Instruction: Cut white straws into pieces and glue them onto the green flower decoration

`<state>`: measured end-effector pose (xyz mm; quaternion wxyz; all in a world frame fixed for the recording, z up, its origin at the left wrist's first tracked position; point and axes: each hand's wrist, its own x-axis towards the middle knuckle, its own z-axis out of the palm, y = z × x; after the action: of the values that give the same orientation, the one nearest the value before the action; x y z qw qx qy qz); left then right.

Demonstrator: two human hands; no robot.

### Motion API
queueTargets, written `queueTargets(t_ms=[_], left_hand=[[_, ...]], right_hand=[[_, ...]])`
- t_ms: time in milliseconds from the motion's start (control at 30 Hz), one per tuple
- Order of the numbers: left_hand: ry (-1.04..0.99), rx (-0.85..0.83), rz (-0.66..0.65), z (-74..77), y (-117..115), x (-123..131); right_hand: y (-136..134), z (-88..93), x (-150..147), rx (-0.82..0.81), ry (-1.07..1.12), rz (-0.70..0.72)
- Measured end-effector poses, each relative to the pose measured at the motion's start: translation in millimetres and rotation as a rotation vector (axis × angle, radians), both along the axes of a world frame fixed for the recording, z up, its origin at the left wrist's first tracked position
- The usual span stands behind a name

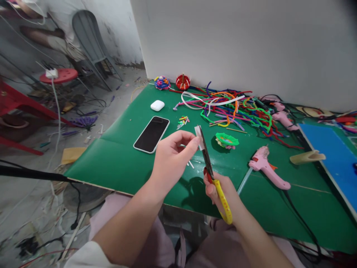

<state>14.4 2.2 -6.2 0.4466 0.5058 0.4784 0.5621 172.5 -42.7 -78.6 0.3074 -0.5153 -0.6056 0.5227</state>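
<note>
My left hand [173, 156] pinches a small white strip [198, 134] between thumb and fingertips, above the green tabletop [122, 163]. Closed around the yellow and red handles of a pair of scissors [223, 203] is my right hand [220, 188]. The scissors' blades point up and away, lying against the strip; I cannot tell whether they have cut into it. Thin white slivers [191, 164] lie on the table beyond my left hand. Just right of the blades sits a small green flower-like piece made of pipe cleaners [227, 140].
A phone [152, 134] and a white earbud case [157, 105] lie left. Tangled pipe cleaners [237, 108] spread along the back wall. A pink glue gun [267, 167] with its cord lies right, near a blue board [329, 149]. A person sits at the far left beside a grey chair [89, 41].
</note>
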Motion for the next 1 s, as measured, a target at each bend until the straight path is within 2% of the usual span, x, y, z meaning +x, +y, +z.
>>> queueTargets(t_ms=[667,1000], left_hand=[[-0.004,0.011,-0.003,2.1,0.2,0.7],[-0.019,0.031,-0.009,-0.3,1.1,-0.9]], right_hand=[[-0.1,-0.1,-2.4,0.006,-0.025,-0.018],[0.0,6.4,-3.0,0.038,-0.076,-0.020]])
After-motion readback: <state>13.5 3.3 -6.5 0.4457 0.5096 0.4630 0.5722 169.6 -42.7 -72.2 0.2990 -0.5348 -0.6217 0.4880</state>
